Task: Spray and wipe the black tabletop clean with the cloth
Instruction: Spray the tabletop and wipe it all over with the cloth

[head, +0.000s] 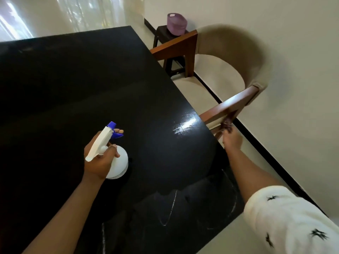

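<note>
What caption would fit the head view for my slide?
Left hand holds a spray bottle over the black tabletop; right hand grips a dark cloth.

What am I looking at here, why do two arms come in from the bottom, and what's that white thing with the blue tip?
There is no machine here. The single picture comes from a camera worn on a person's head, looking forward and down, so the two arms are that person's own. The left hand grips a white spray bottle with a blue nozzle, a fingertip at its trigger, over the black tabletop. The right hand reaches past the table's right edge and holds a small dark bunched cloth, which is blurred, next to the wooden arm of a chair. The tabletop shows a bright glare near that edge. In the far corner a purple basket stands on a dark stool.
</note>
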